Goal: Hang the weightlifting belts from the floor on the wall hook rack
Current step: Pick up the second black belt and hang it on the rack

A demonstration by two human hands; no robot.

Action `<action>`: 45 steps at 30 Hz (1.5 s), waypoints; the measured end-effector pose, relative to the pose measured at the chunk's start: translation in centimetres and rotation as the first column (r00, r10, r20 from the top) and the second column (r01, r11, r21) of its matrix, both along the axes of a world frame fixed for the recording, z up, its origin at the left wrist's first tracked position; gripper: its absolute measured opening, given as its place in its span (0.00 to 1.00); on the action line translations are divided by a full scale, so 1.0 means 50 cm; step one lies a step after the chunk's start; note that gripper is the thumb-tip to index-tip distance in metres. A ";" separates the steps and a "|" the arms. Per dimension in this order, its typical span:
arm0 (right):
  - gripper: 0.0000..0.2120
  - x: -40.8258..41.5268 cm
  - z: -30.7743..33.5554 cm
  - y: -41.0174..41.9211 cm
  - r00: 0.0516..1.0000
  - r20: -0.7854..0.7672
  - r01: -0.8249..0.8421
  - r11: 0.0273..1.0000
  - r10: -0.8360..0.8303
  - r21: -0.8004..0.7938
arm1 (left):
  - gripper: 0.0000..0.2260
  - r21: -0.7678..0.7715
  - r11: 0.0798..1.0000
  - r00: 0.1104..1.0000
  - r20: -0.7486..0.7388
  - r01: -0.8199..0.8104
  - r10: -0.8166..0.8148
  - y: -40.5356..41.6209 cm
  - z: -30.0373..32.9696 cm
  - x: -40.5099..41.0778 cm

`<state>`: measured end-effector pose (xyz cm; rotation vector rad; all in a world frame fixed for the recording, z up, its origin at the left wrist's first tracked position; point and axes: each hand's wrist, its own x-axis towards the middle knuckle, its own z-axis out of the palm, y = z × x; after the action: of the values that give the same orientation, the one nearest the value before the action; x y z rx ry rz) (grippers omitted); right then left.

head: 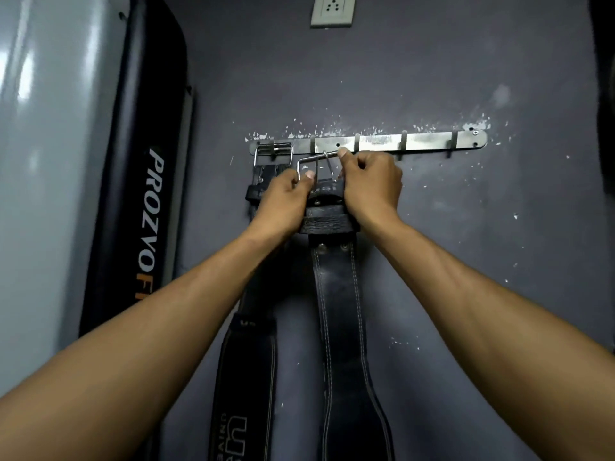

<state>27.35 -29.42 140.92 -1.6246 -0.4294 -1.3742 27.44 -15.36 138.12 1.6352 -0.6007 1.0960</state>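
A steel hook rack (429,142) is screwed to the dark wall at chest height. One black belt (248,371) hangs from its leftmost hook by a metal buckle. A second black leather belt (339,314) hangs down just to the right of it, its buckle (314,161) tilted and raised close under the second hook. My left hand (286,201) pinches the left side of this buckle. My right hand (372,184) grips the buckle's right side and the belt's top end. Whether the buckle sits on the hook is hidden by my fingers.
Three hooks on the right part of the rack are bare. A large grey and black machine panel (146,207) with white lettering stands close on the left. A wall socket (332,10) sits above the rack.
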 end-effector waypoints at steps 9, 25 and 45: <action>0.28 0.057 0.118 0.035 0.996 0.002 0.088 0.995 -0.088 0.043 | 0.27 0.053 0.997 0.997 -0.044 -0.056 0.059 0.027 0.116 0.053; 0.17 0.110 0.154 0.073 0.930 -0.072 0.356 0.932 -0.360 -0.062 | 0.19 -0.003 0.986 0.973 -0.165 -0.167 0.164 0.034 0.192 0.138; 0.16 0.120 -0.141 0.030 0.938 -0.210 -0.259 0.960 0.275 0.103 | 0.09 -0.113 0.969 0.973 -0.039 0.221 -0.227 0.023 -0.119 0.128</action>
<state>33.32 -27.90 133.87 -1.5733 -0.4425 -0.9826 33.86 -14.22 132.17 1.4590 -0.6634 0.9023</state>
